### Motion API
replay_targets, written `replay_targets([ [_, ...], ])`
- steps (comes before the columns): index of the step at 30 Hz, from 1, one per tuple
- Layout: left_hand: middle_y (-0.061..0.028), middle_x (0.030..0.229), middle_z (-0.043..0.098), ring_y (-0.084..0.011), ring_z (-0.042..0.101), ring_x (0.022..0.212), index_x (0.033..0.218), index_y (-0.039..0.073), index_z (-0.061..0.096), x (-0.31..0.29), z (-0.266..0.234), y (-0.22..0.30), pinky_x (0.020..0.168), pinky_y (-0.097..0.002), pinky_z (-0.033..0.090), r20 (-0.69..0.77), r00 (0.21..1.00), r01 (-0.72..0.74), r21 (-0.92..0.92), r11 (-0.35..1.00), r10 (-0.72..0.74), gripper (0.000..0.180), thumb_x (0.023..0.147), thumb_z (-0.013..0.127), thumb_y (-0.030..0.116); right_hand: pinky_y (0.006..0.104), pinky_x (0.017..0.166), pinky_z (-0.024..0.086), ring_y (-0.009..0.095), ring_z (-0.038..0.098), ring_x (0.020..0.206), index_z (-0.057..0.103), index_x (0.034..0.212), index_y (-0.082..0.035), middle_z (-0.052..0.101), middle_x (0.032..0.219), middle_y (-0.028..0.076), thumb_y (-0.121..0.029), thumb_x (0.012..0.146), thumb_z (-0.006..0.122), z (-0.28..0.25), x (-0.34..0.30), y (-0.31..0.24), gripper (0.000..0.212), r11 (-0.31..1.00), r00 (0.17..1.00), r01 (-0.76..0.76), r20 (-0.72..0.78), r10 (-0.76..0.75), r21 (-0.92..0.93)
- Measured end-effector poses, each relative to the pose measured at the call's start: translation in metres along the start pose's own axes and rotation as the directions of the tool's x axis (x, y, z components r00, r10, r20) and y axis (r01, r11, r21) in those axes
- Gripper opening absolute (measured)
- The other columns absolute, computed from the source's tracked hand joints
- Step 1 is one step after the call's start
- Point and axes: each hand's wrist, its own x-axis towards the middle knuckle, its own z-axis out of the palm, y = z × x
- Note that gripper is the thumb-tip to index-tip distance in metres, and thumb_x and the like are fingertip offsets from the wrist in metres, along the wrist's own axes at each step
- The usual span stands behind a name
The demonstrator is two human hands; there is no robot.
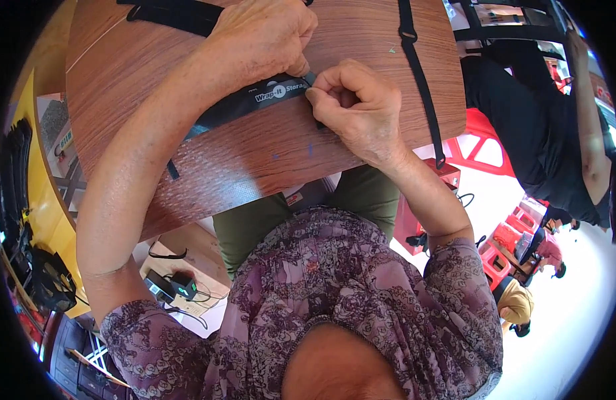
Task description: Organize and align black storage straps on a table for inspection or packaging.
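At the near edge of the table [221, 180], toward its right corner, hung the end of a narrow black strap [425, 93] that ran along near the right edge. Mid-table, a flat black band with white print [231, 110] lay partly beneath my left forearm [148, 127]. My right grip [360, 110] pinched its right end between thumb and forefinger. My left grip [273, 33] curled just beyond, its hold hidden. Another black strap [175, 15] lay toward the far-left corner.

A wood-grain bench [361, 33] spans the upper middle. A yellow panel [51, 207] curves along the left; a small black box [183, 285] sits on a pale wooden surface [205, 248]. Rightward, a black-clad person [535, 127] is beside red plastic furniture [479, 125], over white floor [568, 327].
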Motion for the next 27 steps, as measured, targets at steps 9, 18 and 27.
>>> replay_targets([
  [9, -0.0112, 0.056, 0.054, -0.0306, 0.058, 0.059, 0.062, 0.005, 0.049, -0.006, 0.003, -0.004, 0.052, -0.0401, 0.04, -0.085, 0.993, -0.08, 0.076, 0.994, 0.087, 0.028, 0.059, 0.072, 0.021, 0.0173, 0.044, 0.03, 0.0, 0.04, 0.051, 0.058, 0.069, -0.002, 0.05, 0.062, -0.005, 0.001, 0.071, 0.067, 0.011, -0.004, -0.01, 0.01, 0.995, 0.997, 0.063, 0.032, -0.065, 0.072],
  [18, -0.0063, 0.06, 0.055, -0.0228, 0.058, 0.058, 0.074, 0.009, 0.052, -0.024, 0.03, -0.025, 0.05, -0.0335, 0.042, -0.357, 0.902, -0.233, 0.067, 0.97, 0.242, 0.024, 0.065, 0.072, 0.019, 0.0184, 0.046, 0.035, 0.003, 0.045, 0.052, 0.057, 0.07, -0.002, 0.052, 0.061, -0.002, 0.001, 0.07, 0.066, 0.01, -0.005, -0.019, 0.01, 0.978, 0.989, -0.149, 0.04, 0.145, 0.145],
  [27, -0.0028, 0.059, 0.055, -0.0244, 0.058, 0.059, 0.071, 0.011, 0.049, -0.024, 0.034, -0.027, 0.052, -0.0382, 0.041, -0.44, 0.854, -0.284, 0.048, 0.957, 0.276, 0.027, 0.066, 0.072, 0.025, 0.0165, 0.045, 0.034, 0.0, 0.043, 0.052, 0.057, 0.071, -0.002, 0.052, 0.061, -0.004, 0.001, 0.071, 0.066, 0.007, -0.007, -0.03, 0.009, 0.988, 0.994, -0.109, 0.04, 0.106, 0.11],
])
